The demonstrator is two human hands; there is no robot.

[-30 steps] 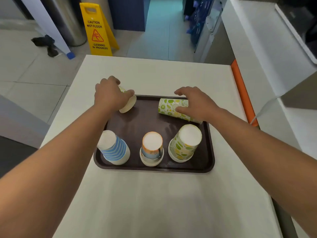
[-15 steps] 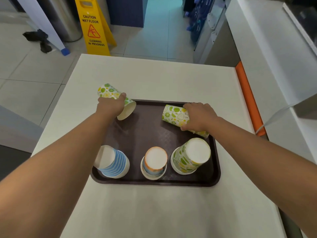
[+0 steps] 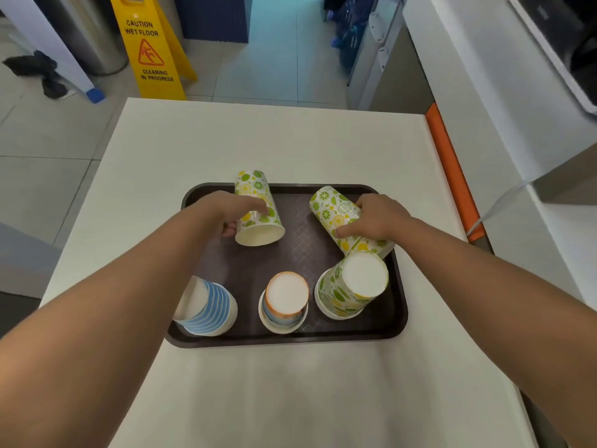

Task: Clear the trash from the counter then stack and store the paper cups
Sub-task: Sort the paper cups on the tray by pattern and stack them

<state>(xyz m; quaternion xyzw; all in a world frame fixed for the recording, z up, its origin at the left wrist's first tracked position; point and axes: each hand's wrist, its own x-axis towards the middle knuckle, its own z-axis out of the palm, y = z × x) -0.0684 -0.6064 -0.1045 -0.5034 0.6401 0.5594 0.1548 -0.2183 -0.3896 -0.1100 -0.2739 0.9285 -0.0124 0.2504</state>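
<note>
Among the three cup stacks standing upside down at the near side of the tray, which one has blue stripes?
The blue-striped stack, at the near left corner of the tray. The middle stack has an orange rim; the right stack shows green citrus prints.

You see only one view, from your head. It looks forward and down, close above the brown tray [image 3: 392, 321] on the counter [image 3: 290, 389].

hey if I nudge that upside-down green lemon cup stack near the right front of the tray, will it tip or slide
The green cup stack looks tall, paper and narrow-topped, so it's probably light and would likely tip rather than slide. It already seems to lean, and the cup under the right hand appears to touch it.
</note>
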